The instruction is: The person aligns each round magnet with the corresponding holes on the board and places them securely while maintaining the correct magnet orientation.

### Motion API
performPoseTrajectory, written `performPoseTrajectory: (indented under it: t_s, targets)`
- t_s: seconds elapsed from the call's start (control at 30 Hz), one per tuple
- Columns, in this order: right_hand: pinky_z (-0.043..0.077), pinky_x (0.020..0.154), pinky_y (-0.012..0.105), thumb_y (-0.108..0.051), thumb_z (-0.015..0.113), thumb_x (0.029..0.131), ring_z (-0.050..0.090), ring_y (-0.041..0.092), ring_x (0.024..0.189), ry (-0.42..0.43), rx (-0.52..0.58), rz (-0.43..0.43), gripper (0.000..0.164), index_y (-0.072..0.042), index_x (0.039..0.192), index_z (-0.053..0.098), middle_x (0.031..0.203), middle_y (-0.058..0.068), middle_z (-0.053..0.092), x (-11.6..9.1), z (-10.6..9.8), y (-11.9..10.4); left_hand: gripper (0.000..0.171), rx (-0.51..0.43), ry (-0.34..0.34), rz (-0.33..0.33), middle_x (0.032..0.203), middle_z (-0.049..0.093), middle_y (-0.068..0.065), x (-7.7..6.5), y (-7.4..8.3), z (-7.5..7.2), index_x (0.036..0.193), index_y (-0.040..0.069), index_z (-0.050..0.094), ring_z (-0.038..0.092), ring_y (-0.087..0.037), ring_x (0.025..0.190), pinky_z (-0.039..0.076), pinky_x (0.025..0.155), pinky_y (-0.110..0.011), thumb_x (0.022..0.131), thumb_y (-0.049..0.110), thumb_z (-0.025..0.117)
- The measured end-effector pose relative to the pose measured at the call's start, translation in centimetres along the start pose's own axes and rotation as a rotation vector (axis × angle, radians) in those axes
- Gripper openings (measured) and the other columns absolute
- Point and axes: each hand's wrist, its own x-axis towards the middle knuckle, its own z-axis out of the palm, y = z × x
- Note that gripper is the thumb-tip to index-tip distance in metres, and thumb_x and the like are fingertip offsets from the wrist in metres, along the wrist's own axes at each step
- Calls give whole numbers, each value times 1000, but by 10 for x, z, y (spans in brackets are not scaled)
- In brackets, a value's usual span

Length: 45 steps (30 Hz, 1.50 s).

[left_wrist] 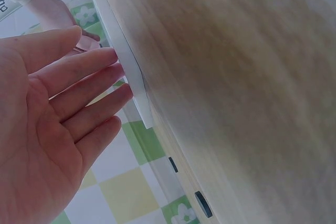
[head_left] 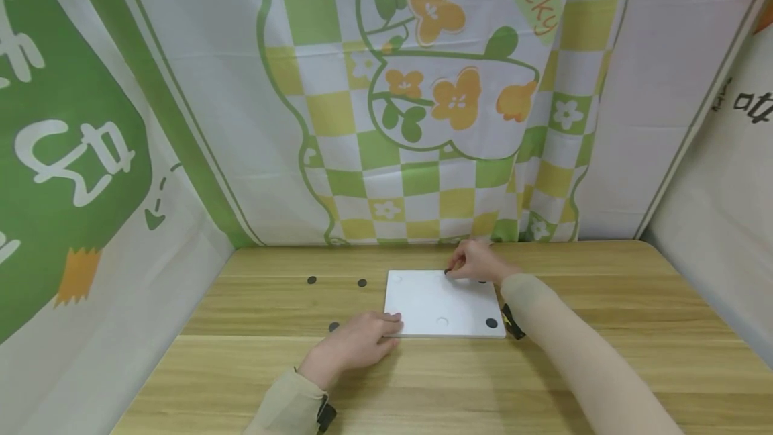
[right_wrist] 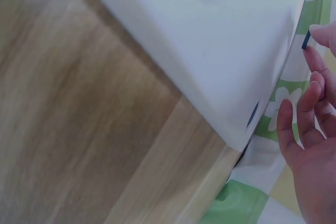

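A white rectangular board [head_left: 423, 304] with shallow round recesses lies flat on the wooden table. Between thumb and index finger, my right hand [head_left: 478, 261] pinches a small black disc [right_wrist: 306, 39] over the middle of the board's far edge. One black disc [head_left: 492, 323] sits at the board's near right corner, another [right_wrist: 253, 114] at its far right corner, partly covered by my wrist in the head view. The near left corner of the board is touched by the straight fingertips of my left hand [head_left: 364, 340]. Bare recesses [head_left: 443, 321] show at the near middle and far left.
Left of the board, three loose black discs lie on the table [head_left: 260, 314]: two toward the back [head_left: 311, 280] [head_left: 362, 282] and one [head_left: 334, 326] partly behind my left hand. A patterned cloth [head_left: 417, 186] hangs directly behind the table's far edge.
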Motion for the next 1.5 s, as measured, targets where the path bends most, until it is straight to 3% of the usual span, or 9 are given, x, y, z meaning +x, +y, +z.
performPoseTrajectory:
  t_s: [0.8, 1.5]
  targets:
    - [42, 63, 19, -23, 81, 72, 49, 9, 72, -10, -35, -56, 10, -16, 77, 75, 75, -4, 58, 4, 6, -14, 33, 24, 17, 16, 133, 58, -7, 1, 1, -2, 123, 8, 63, 57, -24, 121, 46, 104, -38, 95, 24, 56]
    - [41, 62, 19, -23, 80, 75, 48, 8, 70, -40, -60, -51, 9, -16, 77, 74, 75, -3, 54, 8, 12, -18, 34, 25, 9, 7, 133, 58, -7, 1, 2, -1, 124, 8, 63, 57, -25, 121, 45, 104, -39, 94, 24, 57]
